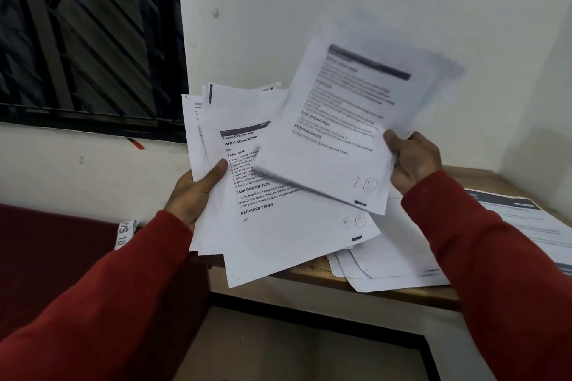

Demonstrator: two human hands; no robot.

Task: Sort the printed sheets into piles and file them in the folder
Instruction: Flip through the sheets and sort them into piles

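The left hand [193, 192] grips a fanned stack of white printed sheets [263, 210] by its left edge, thumb pressed on top, above the near edge of the wooden tabletop [312, 271]. The right hand [413, 161] pinches one blurred white printed sheet [337, 133] at its right edge, lifted above the stack. Paper this thin is light, floppy and slippery; an edge pinch suits it. Loose white pages [393, 260] lie on the tabletop, right of the stack. No folder shows.
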